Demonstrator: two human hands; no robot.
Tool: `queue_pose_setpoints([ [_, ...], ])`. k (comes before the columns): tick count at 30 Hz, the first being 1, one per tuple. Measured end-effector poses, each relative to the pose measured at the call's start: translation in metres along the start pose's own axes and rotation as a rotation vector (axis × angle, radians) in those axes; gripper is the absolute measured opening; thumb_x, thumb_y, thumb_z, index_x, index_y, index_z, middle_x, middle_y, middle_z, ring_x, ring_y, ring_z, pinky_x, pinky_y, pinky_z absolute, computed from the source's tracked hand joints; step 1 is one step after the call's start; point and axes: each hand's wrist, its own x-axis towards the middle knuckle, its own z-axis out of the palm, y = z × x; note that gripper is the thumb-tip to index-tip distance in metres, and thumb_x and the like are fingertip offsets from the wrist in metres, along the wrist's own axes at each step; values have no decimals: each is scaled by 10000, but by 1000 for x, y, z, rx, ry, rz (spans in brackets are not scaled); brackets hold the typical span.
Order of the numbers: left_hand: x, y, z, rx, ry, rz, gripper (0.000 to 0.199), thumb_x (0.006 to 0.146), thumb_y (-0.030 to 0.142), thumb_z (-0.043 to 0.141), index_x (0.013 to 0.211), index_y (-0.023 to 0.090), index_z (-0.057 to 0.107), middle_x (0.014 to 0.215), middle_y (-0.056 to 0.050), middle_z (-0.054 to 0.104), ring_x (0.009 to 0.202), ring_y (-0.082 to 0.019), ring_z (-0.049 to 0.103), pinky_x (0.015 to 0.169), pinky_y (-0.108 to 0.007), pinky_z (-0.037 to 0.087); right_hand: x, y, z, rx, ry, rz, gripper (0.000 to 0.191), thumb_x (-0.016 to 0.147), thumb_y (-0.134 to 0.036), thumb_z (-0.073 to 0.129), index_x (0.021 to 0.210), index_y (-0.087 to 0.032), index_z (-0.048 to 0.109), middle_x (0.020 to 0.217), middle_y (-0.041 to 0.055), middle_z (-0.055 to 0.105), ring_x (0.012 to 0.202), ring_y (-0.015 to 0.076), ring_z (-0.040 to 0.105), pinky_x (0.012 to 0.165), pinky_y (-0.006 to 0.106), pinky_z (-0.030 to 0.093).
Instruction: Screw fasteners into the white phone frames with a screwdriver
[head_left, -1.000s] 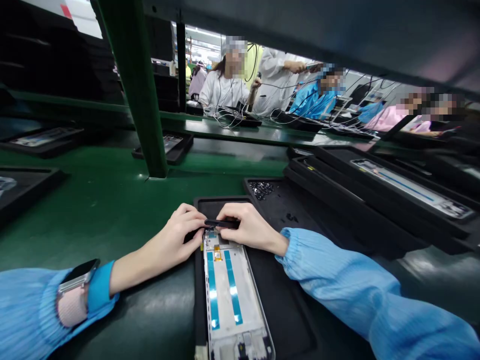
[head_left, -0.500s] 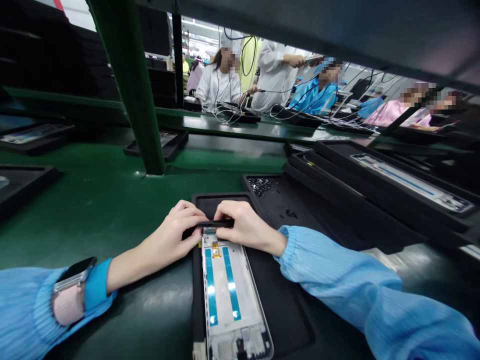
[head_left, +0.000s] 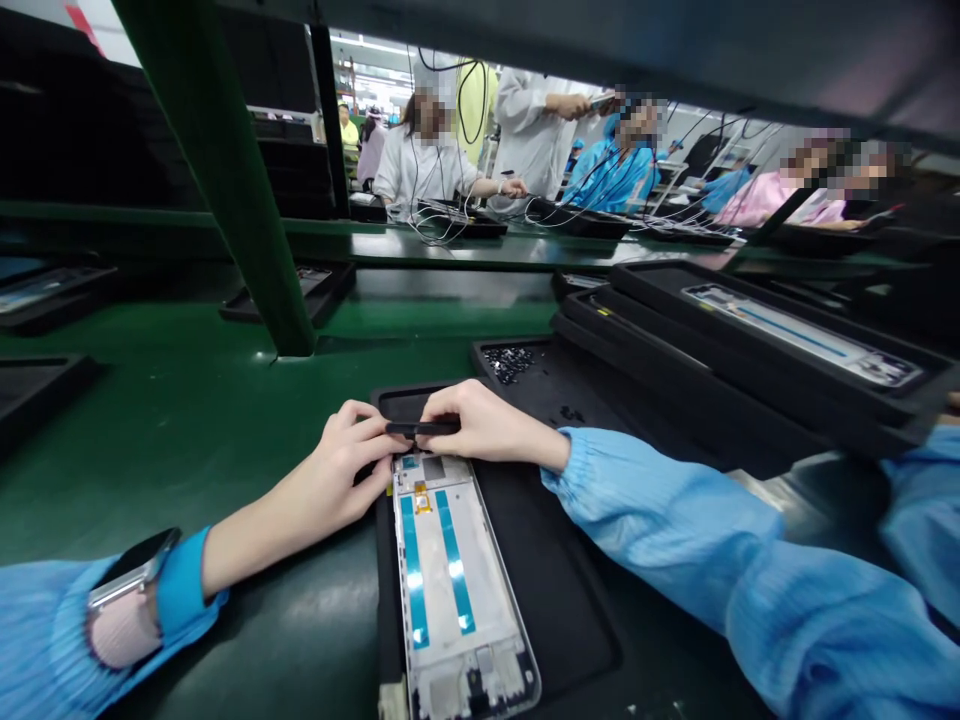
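Note:
A phone mid-frame with two blue strips and an orange flex lies face down in a black foam tray. My left hand is at its top left corner, thumb on the side edge and bent fingers over the top end. In my right hand, thumb and fingers pinch a slim black bar-shaped tool across the frame's top end. The left fingertips touch or nearly touch this tool's left end. What lies under the fingertips is hidden.
Right of the frame, a black tray holds many tiny black parts. Stacked foam trays stand beyond, a phone frame on top. A green post rises at left. Another person's blue sleeve is at the right edge.
The view has shifted slightly. My right hand has lifted a little with the black tool, showing more of the frame's top end. Another person's sleeve has come in at right.

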Motion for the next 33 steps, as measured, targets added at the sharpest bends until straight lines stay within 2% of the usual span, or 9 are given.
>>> queue_pose_setpoints([
  [4,-1,-1,1,67,-5,27,269,864,129,386,1007,161,611,1007,-84,620,999,-245,411,834,-429,406,2,8,0,221,-60,190,153,715,-225,586,744,-115,687,609,-8,578,570,83,463,519,188,329],
  [10,2,5,-1,176,-41,88,276,859,102,354,968,143,604,967,-95,610,988,-265,412,817,-445,380,3,2,5,383,-44,338,112,655,-159,575,715,-113,657,624,-10,583,566,73,486,508,170,349],
  [15,8,12,-5,355,-93,180,254,820,63,387,885,125,624,940,-127,617,984,-297,444,760,-434,366,4,2,8,383,8,317,63,650,-154,611,665,-107,650,573,-23,563,523,63,465,485,168,338],
  [18,9,12,-7,411,-138,208,267,819,53,378,877,122,629,939,-134,622,998,-298,459,762,-429,367,3,4,7,443,186,222,246,741,-341,609,677,-108,654,557,-18,557,499,58,475,502,173,370],
  [21,9,6,-9,414,-120,224,272,853,101,371,916,129,634,950,-127,631,975,-280,482,763,-426,369,1,0,6,488,402,217,505,830,-553,432,701,-112,641,535,-1,547,439,62,489,458,179,383],
  [24,6,-4,-8,313,-64,227,279,876,127,366,942,145,637,942,-101,642,946,-247,495,766,-405,378,-1,-3,8,520,425,275,612,856,-610,302,623,-122,587,444,-6,488,373,73,486,406,181,378],
  [26,5,-9,-7,234,-41,206,276,874,120,371,924,149,641,927,-89,644,932,-228,497,768,-389,389,-2,-3,11,519,412,262,544,873,-565,332,640,-129,559,471,-6,505,410,87,533,431,182,413],
  [30,4,-11,-5,140,-9,162,259,863,104,387,875,147,642,893,-77,643,904,-203,501,780,-381,408,-2,0,16,402,436,68,221,842,-363,536,821,-145,555,855,39,610,699,112,633,608,195,493],
  [33,4,-10,-5,106,4,133,255,856,97,391,853,152,640,876,-69,643,892,-196,505,781,-379,424,-3,-2,17,371,386,45,132,832,-278,555,833,-150,524,812,27,608,652,107,631,580,194,491],
])
